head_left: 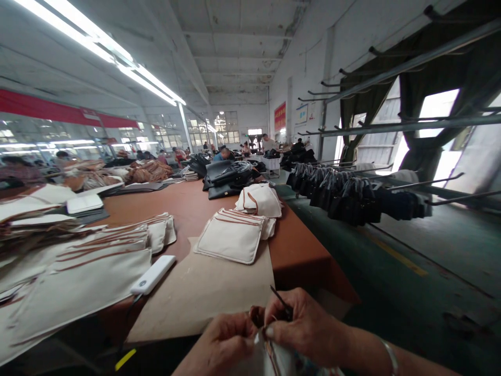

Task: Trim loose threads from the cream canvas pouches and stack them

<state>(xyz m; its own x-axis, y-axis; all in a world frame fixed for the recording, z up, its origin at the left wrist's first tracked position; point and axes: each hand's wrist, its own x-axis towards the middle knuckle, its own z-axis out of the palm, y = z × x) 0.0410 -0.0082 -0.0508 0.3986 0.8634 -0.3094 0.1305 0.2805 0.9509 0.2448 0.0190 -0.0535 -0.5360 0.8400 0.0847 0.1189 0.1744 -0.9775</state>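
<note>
We are working with both hands at the near edge of the table (301, 250), where our right hand (309, 326) pinches a thin dark tool (281, 302) between curled fingers and our left hand (223, 339) closes on a pale cloth piece (270, 357) with brown trim, so we judge this a trimming or picking step on its edge, and the next move calls for a steady tip and a firm left grip. Most of the cloth piece is cut off by the lower frame, the tool's working end is hidden behind our fingers, and the far workers are too blurred to make out
</note>
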